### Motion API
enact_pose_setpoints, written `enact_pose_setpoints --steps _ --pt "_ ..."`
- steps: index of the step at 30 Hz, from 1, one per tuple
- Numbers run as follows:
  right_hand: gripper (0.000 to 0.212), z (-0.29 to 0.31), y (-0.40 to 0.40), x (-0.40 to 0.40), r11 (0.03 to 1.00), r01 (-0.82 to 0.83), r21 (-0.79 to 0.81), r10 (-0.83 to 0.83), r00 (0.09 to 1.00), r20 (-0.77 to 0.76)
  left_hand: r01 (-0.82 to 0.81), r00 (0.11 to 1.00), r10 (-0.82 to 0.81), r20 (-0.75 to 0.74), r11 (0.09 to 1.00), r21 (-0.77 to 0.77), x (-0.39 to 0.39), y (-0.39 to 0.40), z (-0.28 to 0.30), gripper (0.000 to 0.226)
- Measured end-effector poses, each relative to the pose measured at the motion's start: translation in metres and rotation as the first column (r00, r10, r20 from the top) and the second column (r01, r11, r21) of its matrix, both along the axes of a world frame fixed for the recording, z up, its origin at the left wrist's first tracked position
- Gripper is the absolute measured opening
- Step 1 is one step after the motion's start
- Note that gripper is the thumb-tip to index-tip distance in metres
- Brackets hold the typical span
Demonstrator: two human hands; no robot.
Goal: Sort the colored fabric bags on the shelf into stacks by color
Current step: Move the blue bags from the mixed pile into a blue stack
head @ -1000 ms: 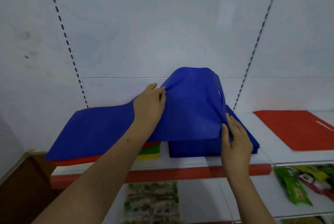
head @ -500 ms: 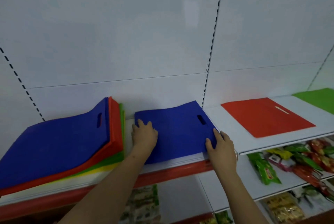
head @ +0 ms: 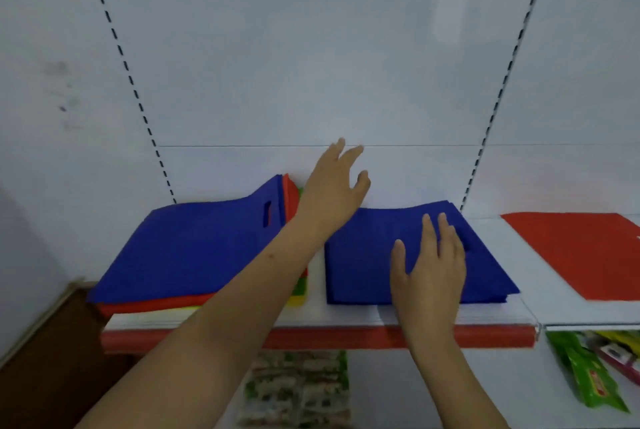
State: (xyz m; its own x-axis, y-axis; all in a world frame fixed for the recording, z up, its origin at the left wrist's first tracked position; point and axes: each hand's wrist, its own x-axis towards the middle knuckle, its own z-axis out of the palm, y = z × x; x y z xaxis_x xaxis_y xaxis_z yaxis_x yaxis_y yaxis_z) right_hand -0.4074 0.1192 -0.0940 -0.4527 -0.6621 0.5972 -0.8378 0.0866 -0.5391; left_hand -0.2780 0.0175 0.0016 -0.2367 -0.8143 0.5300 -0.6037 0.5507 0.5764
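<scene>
The step in hand looks like the pause between two transfers: a blue bag is lying on the blue stack, and the unsorted mixed pile is waiting at about 9 o'clock of it on the same shelf.

The right hand is lying flat on the blue stack, fingers straight and pointing toward 12 o'clock, slightly spread, pressing the top bag down and pinching nothing. The left hand is hovering in the air above the gap between the two piles, fingers spread and loosely relaxed, holding nothing; its forearm is running in from about 7 o'clock, crossing over the near right corner of the mixed pile.

The mixed pile is showing another blue bag on top, its far end with the handle slot curling up against the back wall, with red, yellow and green layers edging out beneath. A red bag is lying flat well apart at 3 o'clock of the blue stack.

In my judgement the next move is calling for the left hand to be swinging toward 9 o'clock and taking the top blue bag by its raised handle end, peeling off only that one layer so the red one below is not dragged along. The thin fabric will probably be flopping, so both hands may be needed to be laying it squarely on the blue stack.
</scene>
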Motion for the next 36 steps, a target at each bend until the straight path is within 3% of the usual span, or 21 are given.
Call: enact_pose_setpoints --steps 3,5,9,13,16,22,26,33,36 --pt "0.057 0.008 -0.002 0.059 0.984 -0.150 -0.094 0.146 0.988 -0.042 -0.064 0.996 0.057 -0.070 0.992 -0.112 0.062 -0.005 0.022 0.039" --pt "0.061 0.009 -0.002 0.096 0.965 -0.242 -0.104 0.234 0.969 -0.080 -0.140 0.990 0.137 -0.033 0.984 -0.109 0.112 -0.012 0.020 0.036" --pt "0.067 0.001 -0.005 0.153 0.953 -0.303 0.000 0.297 0.933 -0.205 -0.377 0.921 0.364 0.139 0.923 0.082 0.217 -0.032 -0.017 0.044" --pt "0.071 -0.024 -0.018 0.168 0.972 -0.206 0.108 0.230 0.927 -0.295 -0.556 0.801 0.454 0.390 0.806 0.205 0.283 -0.039 -0.079 0.055" --pt "0.066 -0.040 -0.022 0.165 0.978 -0.181 0.105 0.207 0.912 -0.353 -0.585 0.783 0.462 0.417 0.775 0.240 0.291 -0.038 -0.107 0.051" --pt "0.051 -0.043 -0.023 0.169 0.988 -0.140 0.060 0.152 0.911 -0.384 -0.595 0.764 0.537 0.358 0.801 0.067 0.285 -0.038 -0.109 0.031" --pt "0.045 -0.042 -0.021 0.173 0.990 -0.123 0.069 0.140 0.910 -0.390 -0.595 0.729 0.560 0.394 0.803 -0.041 0.284 -0.036 -0.111 0.028" --pt "0.043 -0.022 -0.018 0.180 0.996 -0.059 0.059 0.079 0.902 -0.425 -0.542 0.769 0.516 0.377 0.839 -0.044 0.286 -0.040 -0.102 0.031" --pt "0.040 -0.014 -0.013 0.173 0.996 -0.077 -0.036 0.059 0.933 -0.355 -0.486 0.849 0.486 0.206 0.872 -0.053 0.272 -0.028 -0.086 0.030"
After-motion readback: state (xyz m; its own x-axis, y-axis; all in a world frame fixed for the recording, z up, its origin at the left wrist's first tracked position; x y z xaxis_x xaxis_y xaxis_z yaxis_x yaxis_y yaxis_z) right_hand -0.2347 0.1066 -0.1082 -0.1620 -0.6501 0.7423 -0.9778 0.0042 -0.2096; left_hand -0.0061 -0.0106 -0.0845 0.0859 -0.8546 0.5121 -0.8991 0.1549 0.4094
